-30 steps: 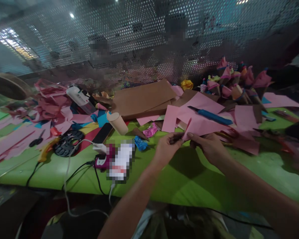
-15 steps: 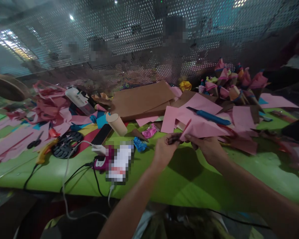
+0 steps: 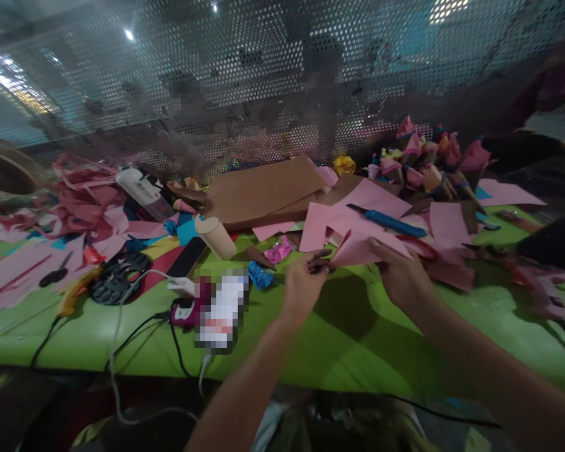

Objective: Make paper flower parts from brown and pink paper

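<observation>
**Pink sheet pinched between both hands**

The pink sheet (image 3: pixel 358 250) sits just beyond the fingertips. Its long edge runs from the left hand (image 3: pixel 302 287) rightward to the right hand (image 3: pixel 402 276), so both hands are equally near. The left fingers (image 3: pixel 317 256) are closed in a pinch at the sheet's near corner, where something small and dark shows — what it is, I cannot tell. The right thumb presses on top and the fingers are hidden beneath — clamped, it seems. Both forearms reach forward over the green table (image 3: pixel 358 339). A blue knife (image 3: pixel 390 222) lies just past the sheet.

Pink paper sheet (image 3: pixel 358 248) — lime-green table (image 3: pixel 358 342)
</observation>
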